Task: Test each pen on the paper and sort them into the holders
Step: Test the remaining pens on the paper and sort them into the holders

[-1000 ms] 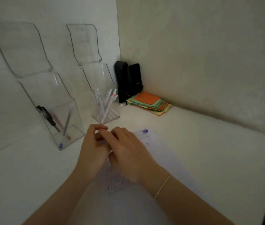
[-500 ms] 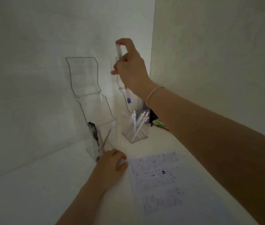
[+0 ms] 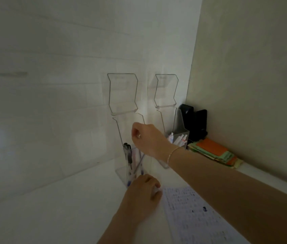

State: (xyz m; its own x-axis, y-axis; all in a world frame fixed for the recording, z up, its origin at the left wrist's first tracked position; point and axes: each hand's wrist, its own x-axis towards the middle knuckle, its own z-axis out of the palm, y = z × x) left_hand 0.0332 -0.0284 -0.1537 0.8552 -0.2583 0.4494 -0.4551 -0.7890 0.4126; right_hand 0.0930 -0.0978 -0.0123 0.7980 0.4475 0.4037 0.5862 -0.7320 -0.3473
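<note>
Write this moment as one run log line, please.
right hand: above left holder, fingers curled, no pen seen | left hand: rests on desk beside paper | right holder: white pens inside

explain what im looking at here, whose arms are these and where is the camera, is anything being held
The camera sits on a person's head, looking down at their own two bare arms; no machine is involved. On the white desk stand two clear acrylic holders: the left holder has dark pens, the right holder white pens. A scribbled test paper lies in front, coloured sticky notes in the corner. The right hand hovers over the left holder; no pen shows in it. The left hand rests on the desk.
</note>
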